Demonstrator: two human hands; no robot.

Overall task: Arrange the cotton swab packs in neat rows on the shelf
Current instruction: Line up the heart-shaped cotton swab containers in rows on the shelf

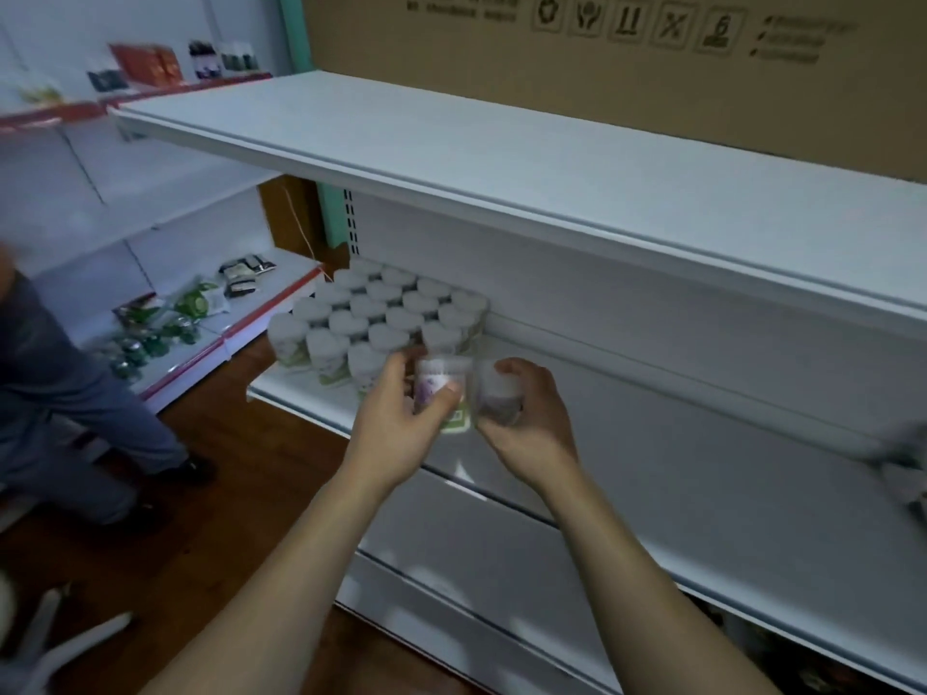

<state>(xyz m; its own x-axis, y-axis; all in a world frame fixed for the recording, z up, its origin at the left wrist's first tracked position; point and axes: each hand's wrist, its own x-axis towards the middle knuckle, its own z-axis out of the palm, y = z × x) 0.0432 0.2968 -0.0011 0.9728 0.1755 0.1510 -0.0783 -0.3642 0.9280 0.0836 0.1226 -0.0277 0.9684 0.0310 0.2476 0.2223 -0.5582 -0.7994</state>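
Several heart-lidded cotton swab packs (381, 313) stand in rows at the left end of the white middle shelf (702, 443). My left hand (396, 418) grips a clear swab pack with a purple and green label (441, 388) just in front of the rows, at their right front corner. My right hand (531, 418) holds a second clear swab pack (496, 393) right beside the first, the two packs touching or nearly so. Both packs are blurred by motion.
An upper white shelf (501, 158) overhangs the rows, with a large cardboard box (602, 67) on it. A person in blue trousers (75, 393) stands at the left. Another shelf unit (200, 313) with green goods lies behind. Something blurred sits at the far right (903, 464).
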